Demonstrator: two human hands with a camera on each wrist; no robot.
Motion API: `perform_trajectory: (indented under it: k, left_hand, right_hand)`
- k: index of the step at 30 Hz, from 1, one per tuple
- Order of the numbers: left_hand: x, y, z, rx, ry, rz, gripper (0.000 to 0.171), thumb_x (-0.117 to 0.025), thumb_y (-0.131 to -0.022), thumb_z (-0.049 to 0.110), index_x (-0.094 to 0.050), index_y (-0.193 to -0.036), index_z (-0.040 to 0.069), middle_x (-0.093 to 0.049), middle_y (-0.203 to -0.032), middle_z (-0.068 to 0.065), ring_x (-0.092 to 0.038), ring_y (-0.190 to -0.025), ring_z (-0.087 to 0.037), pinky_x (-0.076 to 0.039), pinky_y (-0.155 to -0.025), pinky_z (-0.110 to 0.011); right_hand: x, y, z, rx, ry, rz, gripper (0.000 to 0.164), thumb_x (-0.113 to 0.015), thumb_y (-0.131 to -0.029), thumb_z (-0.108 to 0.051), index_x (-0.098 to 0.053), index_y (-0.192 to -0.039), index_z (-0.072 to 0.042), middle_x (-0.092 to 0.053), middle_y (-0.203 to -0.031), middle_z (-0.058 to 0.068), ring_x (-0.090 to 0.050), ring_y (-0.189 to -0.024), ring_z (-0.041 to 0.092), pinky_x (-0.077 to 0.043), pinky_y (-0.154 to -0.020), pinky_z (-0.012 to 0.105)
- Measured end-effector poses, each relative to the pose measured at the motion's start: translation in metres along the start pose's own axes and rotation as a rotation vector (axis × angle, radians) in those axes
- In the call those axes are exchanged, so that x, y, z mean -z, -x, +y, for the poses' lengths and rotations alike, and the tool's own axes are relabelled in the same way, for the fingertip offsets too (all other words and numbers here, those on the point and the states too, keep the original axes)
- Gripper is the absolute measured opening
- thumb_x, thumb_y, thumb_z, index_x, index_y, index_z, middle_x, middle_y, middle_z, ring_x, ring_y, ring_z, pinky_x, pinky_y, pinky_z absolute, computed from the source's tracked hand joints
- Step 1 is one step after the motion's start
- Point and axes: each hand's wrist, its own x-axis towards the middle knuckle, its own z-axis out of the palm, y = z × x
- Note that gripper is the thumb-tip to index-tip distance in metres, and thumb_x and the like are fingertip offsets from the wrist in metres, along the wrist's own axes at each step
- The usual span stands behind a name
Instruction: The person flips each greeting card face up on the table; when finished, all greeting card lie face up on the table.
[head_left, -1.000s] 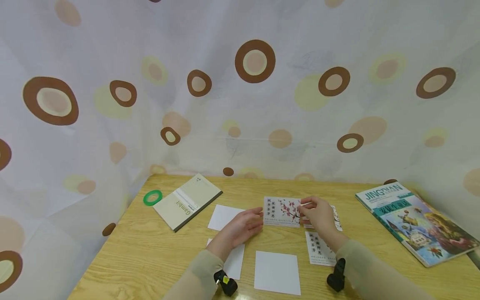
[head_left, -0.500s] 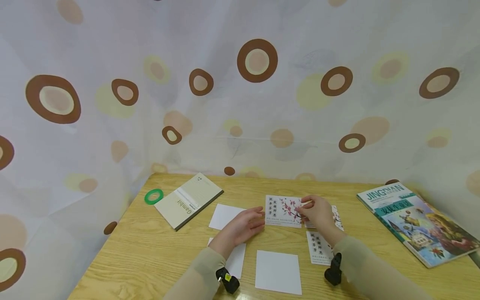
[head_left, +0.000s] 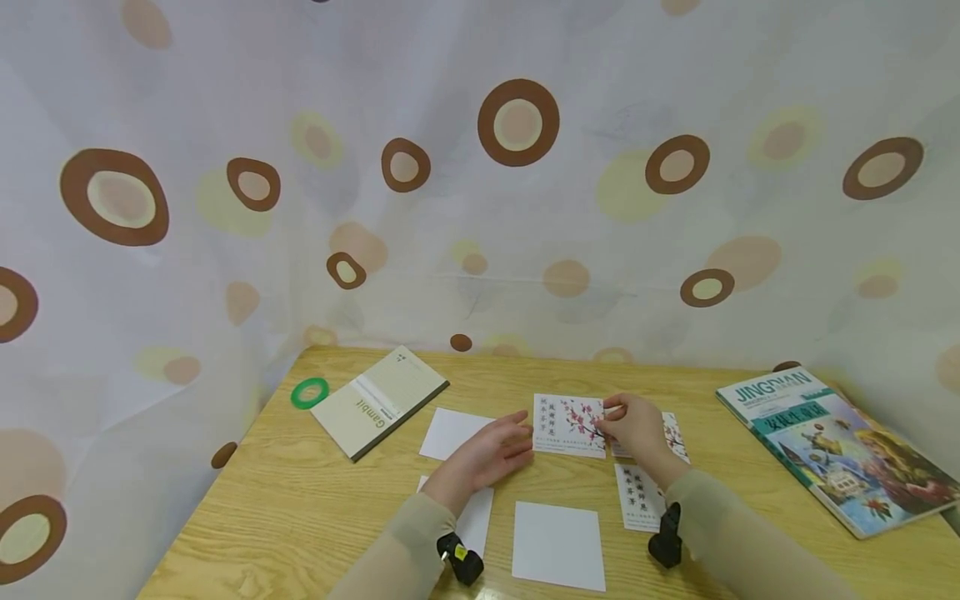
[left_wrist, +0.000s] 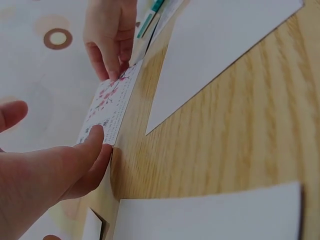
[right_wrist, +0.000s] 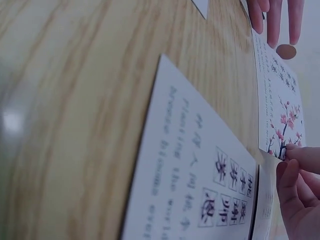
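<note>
A white card (head_left: 562,427) with pink blossoms and dark lettering lies at the back middle of the table. My right hand (head_left: 636,427) pinches its right edge between thumb and fingertips, as the right wrist view shows. Beside the card's left edge is my left hand (head_left: 489,454), fingers loosely extended and thumb apart. Another blossom card (head_left: 677,435) lies partly hidden under the right hand. A third printed card (head_left: 636,500) sits nearer me, partly covered by the right wrist. On the left and in front lie blank white cards (head_left: 558,546), one partly behind my left forearm.
A cream Gambit notebook (head_left: 378,404) and a green tape roll (head_left: 310,392) lie at the back left of the wooden table (head_left: 247,517). A colourful magazine (head_left: 840,450) lies at the right. Behind the table hangs a patterned curtain (head_left: 450,225).
</note>
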Motion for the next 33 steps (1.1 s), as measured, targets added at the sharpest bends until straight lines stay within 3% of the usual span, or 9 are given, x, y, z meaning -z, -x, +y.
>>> perform_trajectory:
  k: [8, 13, 23, 33]
  left_hand:
    - [-0.002, -0.0033, -0.0003, -0.007, -0.017, -0.023, 0.065, -0.044, -0.1, 0.008, -0.015, -0.157, 0.0, -0.009, -0.162, -0.028, -0.01, -0.15, -0.044, -0.023, -0.122, -0.051]
    - [-0.0022, -0.0056, 0.0003, -0.01, -0.012, -0.019, 0.065, -0.044, -0.1, 0.007, -0.015, -0.157, 0.001, -0.011, -0.162, -0.028, -0.012, -0.15, -0.043, -0.024, -0.122, -0.051]
    - [-0.0039, -0.0058, -0.0007, -0.013, 0.013, -0.014, 0.066, -0.045, -0.099, 0.006, -0.014, -0.157, 0.0, -0.013, -0.159, -0.028, -0.014, -0.149, -0.039, -0.026, -0.122, -0.049]
    - [-0.0066, -0.0043, -0.0023, -0.006, 0.016, -0.002, 0.067, -0.045, -0.098, 0.004, -0.014, -0.157, 0.001, -0.013, -0.159, -0.028, -0.015, -0.148, -0.039, -0.026, -0.122, -0.048]
  right_hand:
    - [0.0016, -0.0026, 0.0012, -0.007, 0.037, -0.024, 0.039, -0.074, -0.087, -0.009, -0.063, -0.121, 0.005, -0.069, -0.088, 0.014, -0.063, -0.073, 0.02, -0.056, -0.066, 0.037]
    - [0.0013, -0.0057, 0.0013, 0.008, 0.067, -0.025, 0.039, -0.075, -0.086, -0.011, -0.064, -0.12, 0.005, -0.069, -0.089, 0.013, -0.063, -0.075, 0.022, -0.056, -0.071, 0.041]
    - [-0.0001, -0.0092, 0.0028, 0.018, 0.087, -0.021, 0.041, -0.075, -0.086, -0.011, -0.064, -0.121, 0.006, -0.07, -0.09, 0.015, -0.063, -0.075, 0.022, -0.056, -0.068, 0.04]
    - [-0.0021, -0.0087, 0.0051, -0.028, 0.069, -0.04, 0.041, -0.076, -0.085, -0.011, -0.064, -0.121, 0.005, -0.069, -0.091, 0.014, -0.062, -0.073, 0.02, -0.055, -0.065, 0.035]
